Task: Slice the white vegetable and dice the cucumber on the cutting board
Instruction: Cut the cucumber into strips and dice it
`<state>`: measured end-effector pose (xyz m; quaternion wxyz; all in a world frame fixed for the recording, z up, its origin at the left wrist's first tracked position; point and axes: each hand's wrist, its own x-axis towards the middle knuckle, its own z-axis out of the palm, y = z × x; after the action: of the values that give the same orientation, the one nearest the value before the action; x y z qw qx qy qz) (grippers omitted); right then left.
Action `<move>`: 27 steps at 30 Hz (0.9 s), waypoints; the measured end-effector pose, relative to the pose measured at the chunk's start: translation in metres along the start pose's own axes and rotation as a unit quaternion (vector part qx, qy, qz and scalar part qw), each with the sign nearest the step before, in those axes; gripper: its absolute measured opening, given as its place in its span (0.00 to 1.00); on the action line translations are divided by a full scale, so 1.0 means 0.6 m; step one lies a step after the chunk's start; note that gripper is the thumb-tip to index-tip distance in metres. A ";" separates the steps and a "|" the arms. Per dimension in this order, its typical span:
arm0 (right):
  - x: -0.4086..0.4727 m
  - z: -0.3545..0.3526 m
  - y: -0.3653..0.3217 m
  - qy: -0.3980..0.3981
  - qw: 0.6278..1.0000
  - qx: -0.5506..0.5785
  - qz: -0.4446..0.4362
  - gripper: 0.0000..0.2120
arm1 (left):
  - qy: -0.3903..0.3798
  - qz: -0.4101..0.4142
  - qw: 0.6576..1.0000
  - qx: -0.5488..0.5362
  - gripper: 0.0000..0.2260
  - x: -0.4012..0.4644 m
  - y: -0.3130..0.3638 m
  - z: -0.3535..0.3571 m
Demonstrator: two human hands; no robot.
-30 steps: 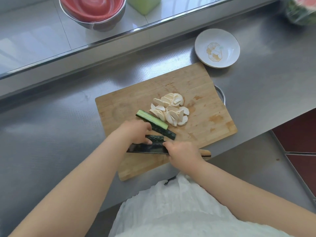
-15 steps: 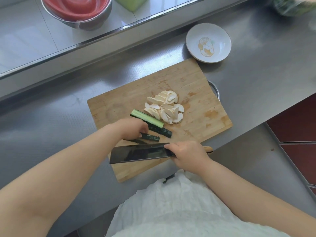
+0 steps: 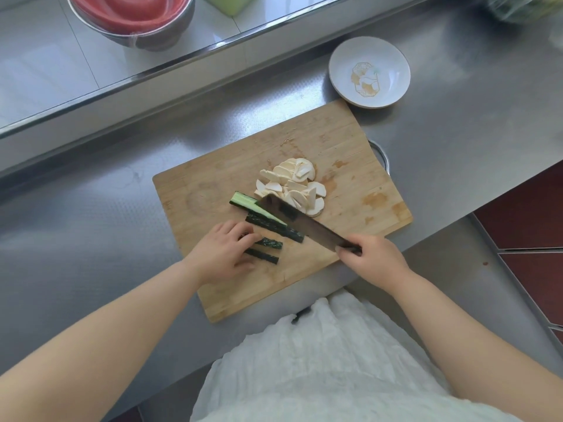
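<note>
A wooden cutting board (image 3: 350, 166) lies on the steel counter. On its middle is a pile of white vegetable slices (image 3: 292, 185). Left of the pile lie long cucumber strips (image 3: 268, 222), and two short dark strips (image 3: 263, 249) lie nearer me. My left hand (image 3: 225, 254) rests on the board with its fingertips touching the short strips. My right hand (image 3: 370, 258) grips the handle of a cleaver (image 3: 300, 220), whose blade points up-left across the board, between the long strips and the white slices.
A small white dish (image 3: 370, 73) stands beyond the board's far right corner. A steel bowl with red contents (image 3: 134, 19) and a green container (image 3: 231, 3) stand on the raised ledge behind. The counter's edge drops away at the right, above a red floor.
The cleaver has swung from lying sideways near the board's front edge to pointing up-left beside the white slices. My left hand has slid back off the long cucumber strips onto the short pieces.
</note>
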<state>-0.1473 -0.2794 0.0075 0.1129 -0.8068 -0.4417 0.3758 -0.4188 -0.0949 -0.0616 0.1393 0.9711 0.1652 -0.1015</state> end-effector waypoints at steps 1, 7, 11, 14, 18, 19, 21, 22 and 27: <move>0.003 -0.003 -0.003 0.003 1.000 0.012 0.003 0.09 | 0.022 -0.010 1.000 -0.005 0.24 0.000 0.003 0.005; 0.015 0.000 -0.035 0.001 1.000 0.016 -0.014 0.08 | 0.085 -0.162 0.979 -0.092 0.15 -0.010 0.030 0.028; 0.014 0.029 -0.052 0.006 0.999 -0.031 -0.028 0.05 | 0.143 -0.331 0.911 -0.202 0.13 -0.013 0.089 0.050; 0.014 0.052 -0.060 0.013 0.996 -0.078 -0.033 0.07 | 0.162 -0.401 0.871 -0.234 0.13 0.003 0.127 0.056; 0.021 0.068 -0.063 -0.007 0.991 -0.130 -0.026 0.10 | 0.188 -0.466 0.832 -0.235 0.12 0.010 0.154 0.059; 0.022 0.070 -0.063 -0.011 0.990 -0.136 -0.028 0.10 | 0.189 -0.475 0.827 -0.235 0.12 0.009 0.158 0.061; 0.025 0.072 -0.065 -0.020 0.989 -0.145 -0.030 0.11 | 0.184 -0.489 0.820 -0.233 0.12 0.006 0.161 0.061; 0.027 0.072 -0.066 -0.025 0.988 -0.151 -0.034 0.11 | 0.184 -0.493 0.818 -0.233 0.13 0.006 0.162 0.060; 0.035 0.071 -0.080 -0.040 0.977 -0.200 -0.063 0.13 | 0.222 -0.430 0.854 -0.190 0.14 0.014 0.157 0.050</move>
<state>-0.2008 -0.2411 -0.0080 -0.0452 -0.7681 -0.5617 0.3041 -0.3827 -0.1873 -0.0696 0.2232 0.7548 0.6087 0.1001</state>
